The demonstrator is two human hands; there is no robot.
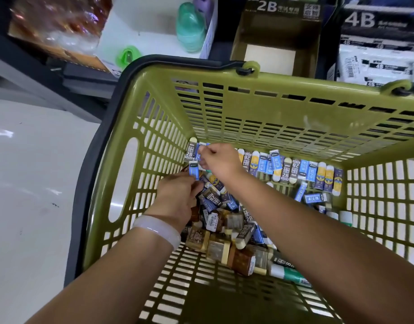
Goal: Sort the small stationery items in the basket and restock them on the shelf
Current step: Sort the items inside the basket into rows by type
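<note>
The left hand, a pale bangle at its wrist, reaches into the olive basket and pinches a blue-sleeved eraser by its lower end; the eraser stands nearly upright, long axis running away from the person, white end toward the basket's far wall. Just beyond and right of it, the right hand has its fingertips closed on another blue eraser at the left end of the sorted row, though the exact grip is partly hidden. That row stretches rightward from this hand along the far wall, erasers side by side, long axes also pointing at the wall. Nearer than both hands lies a loose heap of erasers, pointing every way. Sorting looks perhaps half done, I judge, and restocking not begun: beyond the basket the 2B display box on the shelf looks nearly empty, and the 4B box to its right holds stock.
</note>
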